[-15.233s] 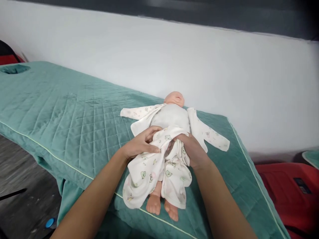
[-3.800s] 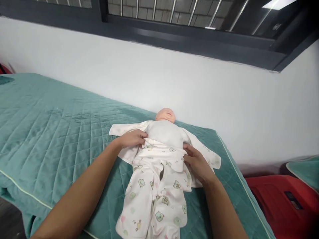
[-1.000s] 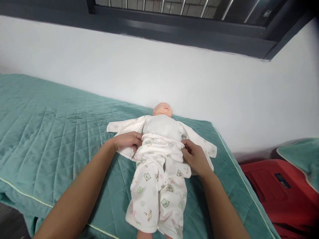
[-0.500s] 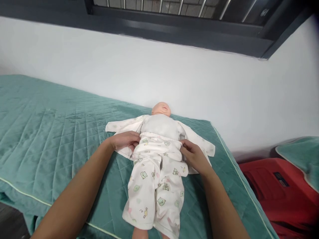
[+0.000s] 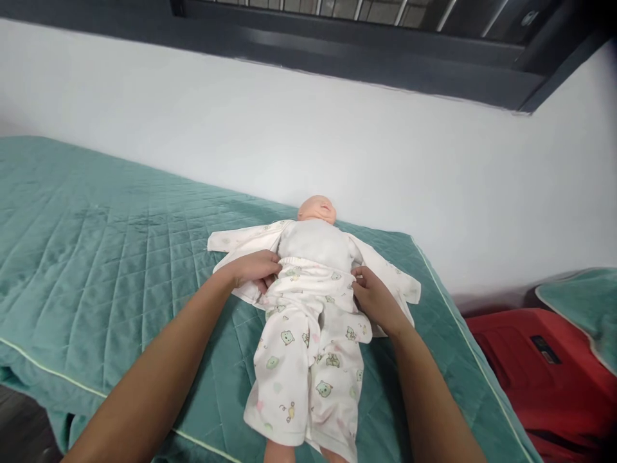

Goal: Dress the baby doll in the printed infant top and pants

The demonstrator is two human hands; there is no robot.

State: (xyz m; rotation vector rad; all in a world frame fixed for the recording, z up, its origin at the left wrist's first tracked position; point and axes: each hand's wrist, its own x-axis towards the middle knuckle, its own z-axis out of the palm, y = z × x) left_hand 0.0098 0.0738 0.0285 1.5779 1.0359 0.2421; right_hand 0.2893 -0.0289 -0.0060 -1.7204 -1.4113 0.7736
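A baby doll (image 5: 317,209) lies on its back, head toward the wall. White trousers (image 5: 289,360) with small green animal prints cover its legs and reach up over the lower belly. At one side of their waistband is my left hand (image 5: 256,267), fingers curled and closed on the fabric. My right hand (image 5: 375,297) pinches the waistband on the opposite side. Under the doll a white printed shirt (image 5: 398,278) is spread open, its sleeves stretched outward and the grey-white torso (image 5: 315,242) bare between its halves. The tips of my fingers are partly hidden by cloth.
The doll rests on a green quilted bedspread (image 5: 144,238) whose right edge slopes down toward me. Beyond that edge stands a red suitcase (image 5: 520,360), with green fabric (image 5: 578,299) over part of it. A white wall (image 5: 308,141) rises behind the bed, below a dark window frame (image 5: 337,48).
The view has shifted slightly, moving the doll a little to the right in the picture. Both hands stay at the waistband, and the cloth at the waist looks somewhat smoother.
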